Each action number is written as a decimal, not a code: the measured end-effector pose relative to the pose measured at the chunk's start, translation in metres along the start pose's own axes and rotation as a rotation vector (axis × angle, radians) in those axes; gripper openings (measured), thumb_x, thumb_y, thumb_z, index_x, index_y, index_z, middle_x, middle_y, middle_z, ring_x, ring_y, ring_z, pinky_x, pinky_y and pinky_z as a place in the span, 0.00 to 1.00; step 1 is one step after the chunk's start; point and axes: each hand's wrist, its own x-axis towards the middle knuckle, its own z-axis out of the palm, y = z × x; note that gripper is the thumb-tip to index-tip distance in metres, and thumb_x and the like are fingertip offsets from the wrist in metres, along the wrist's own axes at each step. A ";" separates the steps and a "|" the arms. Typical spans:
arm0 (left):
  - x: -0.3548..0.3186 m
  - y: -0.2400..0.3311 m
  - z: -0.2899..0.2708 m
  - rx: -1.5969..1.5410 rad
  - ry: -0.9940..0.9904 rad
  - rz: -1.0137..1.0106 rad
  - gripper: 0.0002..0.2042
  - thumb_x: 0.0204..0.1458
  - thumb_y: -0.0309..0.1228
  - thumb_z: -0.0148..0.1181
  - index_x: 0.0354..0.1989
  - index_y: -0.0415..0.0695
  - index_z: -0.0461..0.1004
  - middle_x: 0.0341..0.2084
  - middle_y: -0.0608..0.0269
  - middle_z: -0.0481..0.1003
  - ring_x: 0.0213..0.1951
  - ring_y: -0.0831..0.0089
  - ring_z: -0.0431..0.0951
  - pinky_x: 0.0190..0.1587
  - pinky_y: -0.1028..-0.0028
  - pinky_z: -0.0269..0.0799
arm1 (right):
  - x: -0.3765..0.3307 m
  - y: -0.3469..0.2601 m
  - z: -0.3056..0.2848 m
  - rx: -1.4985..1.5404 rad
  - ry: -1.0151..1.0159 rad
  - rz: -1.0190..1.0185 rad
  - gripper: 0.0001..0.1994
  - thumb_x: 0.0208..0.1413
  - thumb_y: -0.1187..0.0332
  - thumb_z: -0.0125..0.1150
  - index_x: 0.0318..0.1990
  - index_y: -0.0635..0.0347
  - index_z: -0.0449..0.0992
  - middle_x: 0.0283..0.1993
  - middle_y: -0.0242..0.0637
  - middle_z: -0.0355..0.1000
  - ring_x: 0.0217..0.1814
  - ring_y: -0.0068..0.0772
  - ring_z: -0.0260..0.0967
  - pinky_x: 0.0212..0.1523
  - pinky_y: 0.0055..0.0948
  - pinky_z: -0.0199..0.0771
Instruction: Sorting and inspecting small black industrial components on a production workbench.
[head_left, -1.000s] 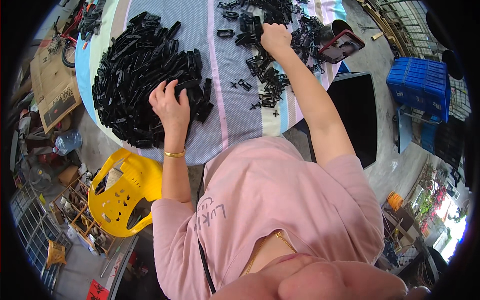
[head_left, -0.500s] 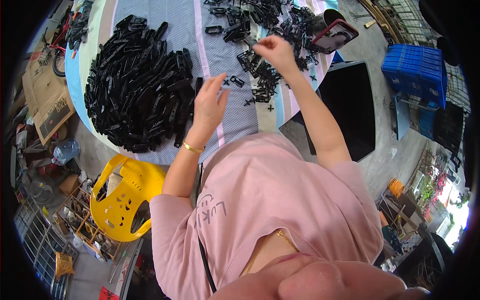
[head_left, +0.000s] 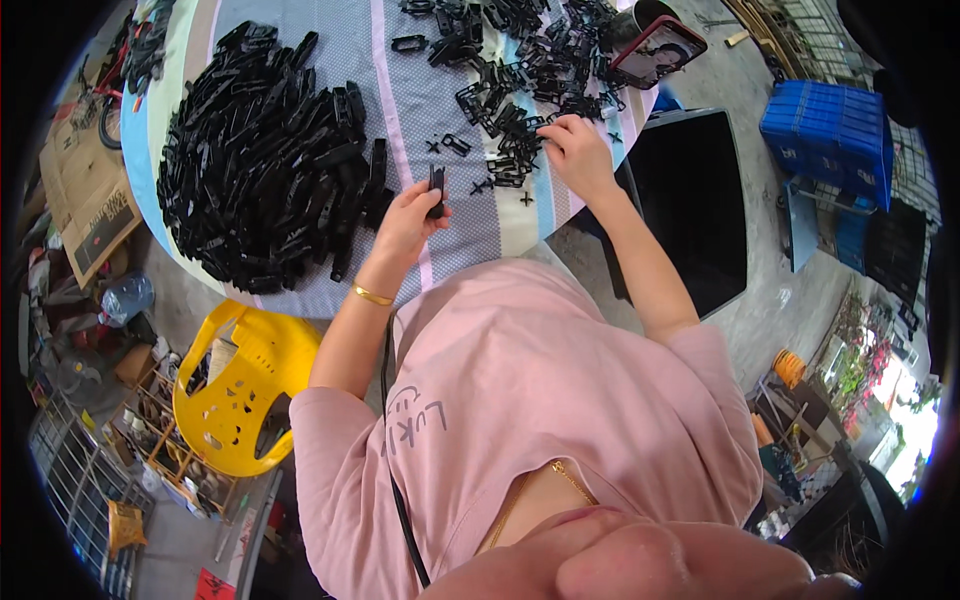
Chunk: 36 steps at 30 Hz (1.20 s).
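Observation:
My left hand (head_left: pixel 408 222) grips an elongated black plastic piece (head_left: pixel 436 190), held upright between thumb and fingers over the table. On the left lies a big heap of similar long black plastic pieces (head_left: pixel 265 160). My right hand (head_left: pixel 580 155) has thumb and fingers pinched together at the edge of a scatter of open black plastic frames (head_left: pixel 515 150); whatever is between its fingertips is too small or hidden to make out. Between the hands lie a loose black frame (head_left: pixel 456 145) and small black cross-shaped pieces (head_left: pixel 482 186).
A striped, dotted cloth covers the round table (head_left: pixel 405 120). A phone (head_left: pixel 660 52) leans on a dark cup at the far right edge. Beside the table are a yellow plastic chair (head_left: pixel 240 445), a large dark flat panel (head_left: pixel 690 210) and blue crates (head_left: pixel 825 140).
My left hand has closed on a long black piece, having been empty with fingers apart. My right hand has moved down and slightly right along the scattered frames. The view has shifted slightly.

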 end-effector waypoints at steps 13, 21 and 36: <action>-0.034 -0.012 -0.012 0.094 0.053 0.191 0.16 0.51 0.26 0.54 0.48 0.33 0.67 0.27 0.66 0.71 0.27 0.83 0.69 0.28 0.84 0.65 | 0.022 0.003 0.003 0.200 0.012 -0.058 0.06 0.41 0.71 0.64 0.27 0.60 0.75 0.41 0.38 0.69 0.30 0.29 0.67 0.30 0.25 0.67; -0.034 0.013 -0.019 0.084 -0.173 0.127 0.14 0.53 0.24 0.49 0.48 0.34 0.68 0.29 0.66 0.72 0.28 0.82 0.70 0.31 0.84 0.67 | 0.003 -0.057 0.007 1.170 -0.025 0.803 0.06 0.47 0.71 0.61 0.30 0.64 0.74 0.38 0.35 0.70 0.27 0.15 0.64 0.27 0.15 0.65; -0.047 0.007 0.022 0.041 -0.124 0.276 0.14 0.55 0.24 0.46 0.49 0.32 0.65 0.36 0.55 0.72 0.33 0.74 0.76 0.39 0.79 0.74 | -0.010 -0.118 -0.039 1.072 -0.473 0.468 0.12 0.52 0.75 0.53 0.45 0.63 0.69 0.32 0.34 0.71 0.34 0.21 0.70 0.30 0.18 0.71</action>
